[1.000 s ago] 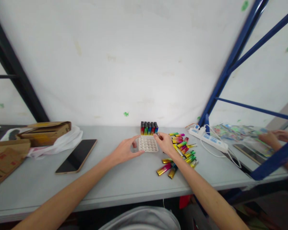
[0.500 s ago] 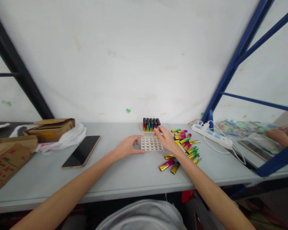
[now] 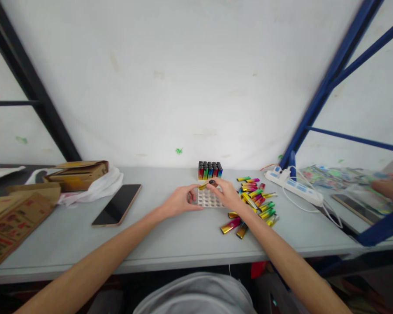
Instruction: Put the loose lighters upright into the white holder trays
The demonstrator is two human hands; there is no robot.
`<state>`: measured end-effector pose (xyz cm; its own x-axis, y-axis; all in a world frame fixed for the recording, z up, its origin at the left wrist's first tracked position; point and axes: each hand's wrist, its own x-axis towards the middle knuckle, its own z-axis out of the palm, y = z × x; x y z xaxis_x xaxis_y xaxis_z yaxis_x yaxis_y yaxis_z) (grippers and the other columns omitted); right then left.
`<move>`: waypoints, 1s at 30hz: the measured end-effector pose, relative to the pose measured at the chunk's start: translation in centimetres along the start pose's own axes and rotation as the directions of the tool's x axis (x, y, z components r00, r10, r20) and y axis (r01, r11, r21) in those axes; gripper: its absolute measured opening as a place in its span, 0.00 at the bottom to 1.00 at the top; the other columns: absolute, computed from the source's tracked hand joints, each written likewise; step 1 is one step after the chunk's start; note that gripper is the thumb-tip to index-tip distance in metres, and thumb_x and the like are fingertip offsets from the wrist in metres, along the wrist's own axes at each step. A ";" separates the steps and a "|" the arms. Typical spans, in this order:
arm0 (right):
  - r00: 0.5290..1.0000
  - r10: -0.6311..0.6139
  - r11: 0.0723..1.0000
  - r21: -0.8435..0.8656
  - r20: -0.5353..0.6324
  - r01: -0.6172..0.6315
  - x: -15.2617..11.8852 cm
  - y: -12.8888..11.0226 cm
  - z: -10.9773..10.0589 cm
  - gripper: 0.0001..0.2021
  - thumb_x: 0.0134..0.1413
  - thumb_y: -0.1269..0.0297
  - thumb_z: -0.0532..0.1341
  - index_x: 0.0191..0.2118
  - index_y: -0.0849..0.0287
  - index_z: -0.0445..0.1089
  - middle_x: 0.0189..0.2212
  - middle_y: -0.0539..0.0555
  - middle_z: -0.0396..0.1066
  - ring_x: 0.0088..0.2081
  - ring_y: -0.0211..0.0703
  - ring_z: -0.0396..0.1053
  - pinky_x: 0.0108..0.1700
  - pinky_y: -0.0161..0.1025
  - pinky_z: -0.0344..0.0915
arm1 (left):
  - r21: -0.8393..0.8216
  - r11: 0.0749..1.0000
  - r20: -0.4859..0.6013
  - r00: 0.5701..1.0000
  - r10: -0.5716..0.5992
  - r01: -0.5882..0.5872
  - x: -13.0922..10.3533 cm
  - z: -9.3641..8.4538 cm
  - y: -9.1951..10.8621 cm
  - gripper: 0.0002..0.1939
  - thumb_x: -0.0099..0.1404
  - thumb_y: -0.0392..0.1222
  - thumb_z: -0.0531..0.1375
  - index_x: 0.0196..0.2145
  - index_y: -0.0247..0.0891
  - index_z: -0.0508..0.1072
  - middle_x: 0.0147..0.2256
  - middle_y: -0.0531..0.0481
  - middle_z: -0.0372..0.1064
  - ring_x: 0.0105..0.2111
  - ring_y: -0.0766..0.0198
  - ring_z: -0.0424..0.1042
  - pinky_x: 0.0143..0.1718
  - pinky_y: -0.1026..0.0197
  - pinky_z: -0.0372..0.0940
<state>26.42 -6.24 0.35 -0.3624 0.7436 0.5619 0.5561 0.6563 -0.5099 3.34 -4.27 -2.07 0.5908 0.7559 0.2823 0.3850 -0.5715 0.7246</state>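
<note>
A white tray [image 3: 210,202] with rows of round holes lies on the table in front of me. My left hand [image 3: 180,201] curls around its left edge, thumb at the near side, steadying it. Over the tray's back part, my right hand [image 3: 228,194] pinches a yellow-gold lighter [image 3: 203,186] with a dark top, tilted, its body pointing left. Behind the tray, a block of colourful lighters [image 3: 210,171] stands upright in rows, black tops up. Beside my right forearm lies a loose pile of shiny lighters [image 3: 256,201] in yellow, pink and green.
A phone [image 3: 117,205] lies left on the grey table [image 3: 170,244]. Further left are cardboard boxes [image 3: 80,176] and a white plastic bag [image 3: 108,185]. A power strip [image 3: 294,187] with cables sits right, near a blue frame post [image 3: 314,100]. Another person's hands [image 3: 389,187] show far right.
My right hand has brought the lighter left and over the tray's back rows, tilting it. My left hand keeps its hold on the tray. The view has shifted slightly.
</note>
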 end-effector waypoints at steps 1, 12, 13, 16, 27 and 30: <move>1.000 -0.021 1.000 -0.020 0.006 0.021 0.0 0.2 0.2 0.14 0.69 0.53 0.55 0.43 0.58 0.71 0.37 0.55 0.76 0.39 0.46 0.73 0.42 0.39 0.65 | -0.013 1.000 0.010 1.000 -0.007 0.007 0.0 0.0 0.1 0.43 0.52 0.56 0.72 0.62 0.38 0.67 0.28 0.58 0.66 0.26 0.67 0.65 0.31 0.63 0.64; 0.991 -0.102 0.977 -0.177 0.086 0.116 0.1 1.6 2.0 0.15 0.71 0.53 0.54 0.36 0.58 0.66 0.33 0.55 0.68 0.36 0.45 0.65 0.41 0.39 0.61 | 0.098 0.994 0.109 0.992 -0.060 0.050 -0.3 -0.3 0.9 0.38 0.52 0.64 0.69 0.55 0.38 0.72 0.24 0.60 0.66 0.22 0.68 0.63 0.26 0.64 0.58; 0.990 -0.096 0.978 -0.176 0.102 0.113 0.1 1.6 1.9 0.15 0.70 0.53 0.54 0.37 0.59 0.67 0.33 0.54 0.69 0.36 0.45 0.65 0.41 0.39 0.61 | 0.124 0.991 0.091 0.994 -0.059 0.048 -0.3 -0.4 1.0 0.39 0.53 0.64 0.69 0.56 0.38 0.72 0.24 0.60 0.66 0.23 0.67 0.63 0.27 0.64 0.58; 0.989 -0.062 0.982 -0.167 0.135 0.085 0.0 1.8 1.0 0.15 0.71 0.53 0.54 0.45 0.59 0.70 0.36 0.54 0.70 0.38 0.44 0.67 0.44 0.39 0.63 | 0.246 0.969 0.028 1.000 -0.010 0.003 -0.1 -0.8 1.0 0.37 0.54 0.64 0.67 0.55 0.38 0.73 0.26 0.57 0.67 0.27 0.64 0.65 0.31 0.62 0.59; 0.925 0.381 0.728 -0.615 -0.003 -0.302 -1.9 8.8 -5.7 0.15 0.64 0.65 0.59 0.52 0.64 0.75 0.50 0.66 0.72 0.51 0.54 0.68 0.57 0.45 0.59 | 0.447 0.894 -0.006 1.000 0.030 -0.024 0.1 -1.6 -1.1 0.29 0.55 0.69 0.64 0.35 0.37 0.74 0.33 0.50 0.68 0.33 0.58 0.68 0.38 0.59 0.61; 0.913 0.405 0.747 -0.593 0.049 -0.300 -2.7 9.4 -6.5 0.17 0.63 0.60 0.61 0.52 0.63 0.75 0.50 0.64 0.72 0.52 0.52 0.69 0.58 0.43 0.59 | 0.449 0.893 0.007 1.000 0.025 -0.026 0.1 -1.7 -1.1 0.29 0.55 0.68 0.64 0.36 0.36 0.74 0.33 0.49 0.68 0.33 0.58 0.68 0.38 0.59 0.61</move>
<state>37.48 -2.87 -1.76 -0.1423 0.9509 0.2748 0.9678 0.1919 -0.1629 1.81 -3.01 -1.78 0.6054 0.7389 0.2959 0.6468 -0.6733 0.3581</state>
